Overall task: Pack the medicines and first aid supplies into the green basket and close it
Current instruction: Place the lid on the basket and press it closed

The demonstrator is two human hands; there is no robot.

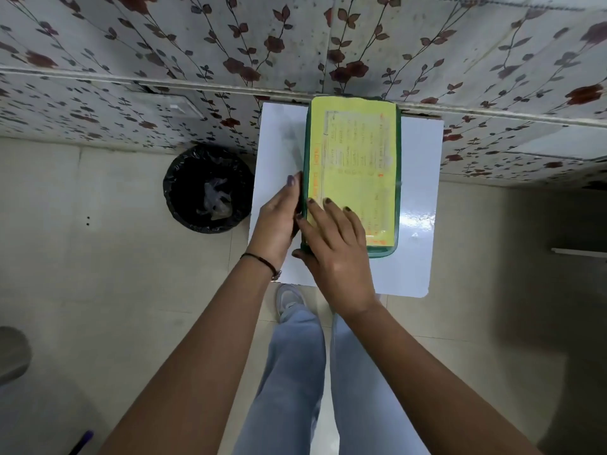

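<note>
The green basket [398, 205] stands on a small white table [420, 178] against the wall. Its lid is down, and a yellow printed sheet [354, 152] covers the lid's top. My left hand [277, 221] lies flat against the basket's left side wall, fingers straight. My right hand [335, 244] rests palm down on the lid's near left corner, fingers spread over the yellow sheet. No medicines or supplies show outside the basket; its inside is hidden.
A black bin [207, 188] lined with a plastic bag stands on the floor left of the table. Flower-patterned wall panels [295, 54] rise behind. My legs and a shoe [289, 300] are below the table's near edge.
</note>
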